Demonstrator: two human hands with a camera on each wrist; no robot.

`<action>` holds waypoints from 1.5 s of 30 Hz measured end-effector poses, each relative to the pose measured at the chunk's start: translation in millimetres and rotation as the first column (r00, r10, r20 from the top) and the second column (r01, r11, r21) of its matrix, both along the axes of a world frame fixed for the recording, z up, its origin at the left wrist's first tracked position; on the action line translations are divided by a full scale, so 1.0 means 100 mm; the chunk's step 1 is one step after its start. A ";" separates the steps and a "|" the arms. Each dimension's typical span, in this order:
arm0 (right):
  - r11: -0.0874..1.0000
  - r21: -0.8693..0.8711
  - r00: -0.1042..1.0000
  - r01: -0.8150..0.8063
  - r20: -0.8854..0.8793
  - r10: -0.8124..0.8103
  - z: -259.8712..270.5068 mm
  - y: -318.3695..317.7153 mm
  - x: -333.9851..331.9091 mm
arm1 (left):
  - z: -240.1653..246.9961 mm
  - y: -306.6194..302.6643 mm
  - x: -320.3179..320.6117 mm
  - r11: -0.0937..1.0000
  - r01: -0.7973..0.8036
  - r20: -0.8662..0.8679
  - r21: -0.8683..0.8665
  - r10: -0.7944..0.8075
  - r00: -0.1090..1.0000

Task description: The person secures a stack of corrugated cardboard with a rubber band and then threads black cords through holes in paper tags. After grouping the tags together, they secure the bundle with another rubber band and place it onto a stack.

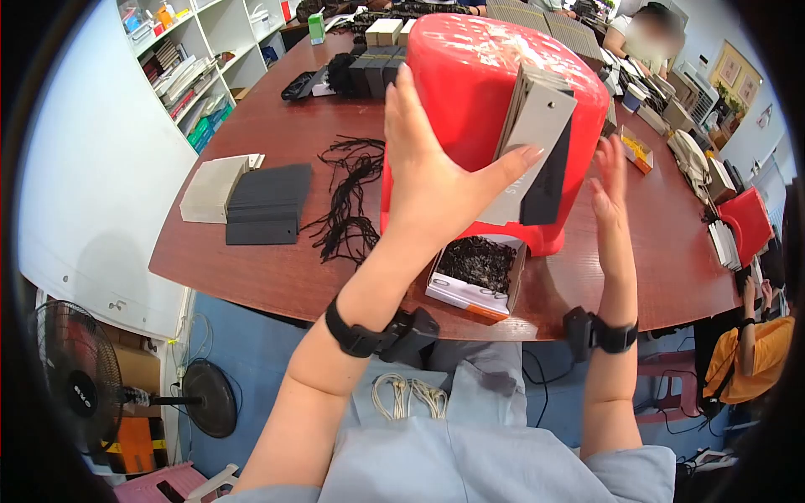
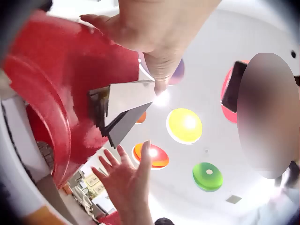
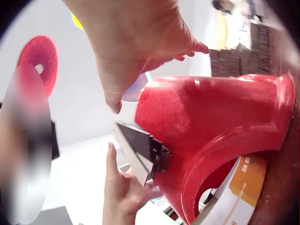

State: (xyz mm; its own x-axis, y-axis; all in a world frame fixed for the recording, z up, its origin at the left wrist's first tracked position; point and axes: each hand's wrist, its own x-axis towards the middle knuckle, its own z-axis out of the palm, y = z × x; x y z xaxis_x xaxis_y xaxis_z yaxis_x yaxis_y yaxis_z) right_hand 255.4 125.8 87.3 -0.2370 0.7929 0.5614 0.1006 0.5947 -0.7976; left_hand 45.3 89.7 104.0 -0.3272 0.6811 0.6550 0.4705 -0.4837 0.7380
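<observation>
A small stack of grey and black hang tags (image 1: 537,142), punched near the top and printed on the front, stands tilted before the side of a red plastic stool (image 1: 457,101). My left hand (image 1: 436,176) is spread beside the stool, fingers straight and pointing up. Its thumb tip is right at the edge of the grey tag, as the left wrist view also shows. To the right of the stack, my right hand (image 1: 610,184) is raised with loose fingers and holds nothing. In the right wrist view the tags (image 3: 133,150) stick out from the stool between both hands.
An open box of black cords (image 1: 478,264) sits at the stool's foot near the table edge. Loose black cords (image 1: 348,201) lie to the left, beside black tags (image 1: 268,201) and grey tags (image 1: 210,189). More stacks stand behind; a person (image 1: 646,42) sits at the far right.
</observation>
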 end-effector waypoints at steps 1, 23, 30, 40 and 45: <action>0.973 0.119 0.975 0.198 0.080 -0.208 0.00 -0.13 0.00 | 0.01 -0.06 -0.03 0.999 0.019 -0.010 0.030 -0.019 1.000; 0.990 0.142 0.894 -0.015 0.445 -0.050 -0.64 -0.59 -0.04 | -0.76 -1.16 -1.02 0.953 -0.109 -0.623 -0.284 -0.097 0.776; 0.993 0.122 0.877 0.000 0.477 -0.059 -0.56 -0.64 -0.05 | -0.57 -1.13 -0.89 0.980 -0.106 -0.499 -0.166 0.009 0.867; 0.990 0.132 0.904 0.042 0.418 -0.094 -0.57 -0.69 -0.05 | -0.62 -0.87 -0.87 0.947 -0.078 -0.484 -0.310 -0.086 0.871; 0.980 0.200 0.860 -0.001 0.500 -0.101 -0.50 -0.72 -0.09 | -0.12 -0.84 -1.23 0.981 -0.190 -0.090 -0.027 0.187 0.978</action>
